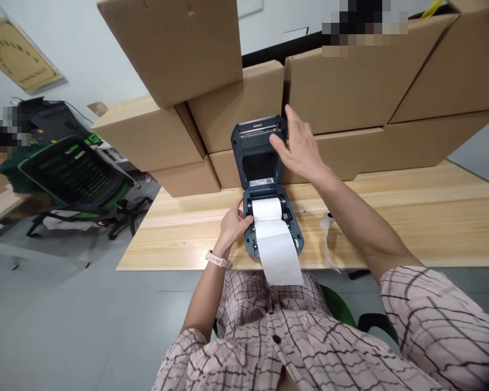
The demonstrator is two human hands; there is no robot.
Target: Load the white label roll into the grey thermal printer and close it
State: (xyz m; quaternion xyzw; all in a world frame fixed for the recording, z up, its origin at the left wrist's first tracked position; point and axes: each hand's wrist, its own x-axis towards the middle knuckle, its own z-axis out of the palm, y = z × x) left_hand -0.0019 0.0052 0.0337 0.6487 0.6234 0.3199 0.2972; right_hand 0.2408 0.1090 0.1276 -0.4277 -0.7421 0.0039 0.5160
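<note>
A dark grey label printer (250,239) sits on the wooden table with its lid (259,168) raised, leaning back toward the boxes. Inside its base lies a roll of white labels (267,209). From the roll, a strip of blank labels (280,260) runs toward me and hangs past the table edge. My left hand (233,225) grips the left side of the base, thumb over the rim by the roll. At the lid's upper right edge, my right hand (299,146) has its thumb on the inner face and its fingers around the outside.
Stacked cardboard boxes (338,92) line the back of the wooden table (179,228). A narrow curled white strip (326,244) lies right of the printer, over the front edge. A black office chair (77,168) and another person (18,157) are at the left.
</note>
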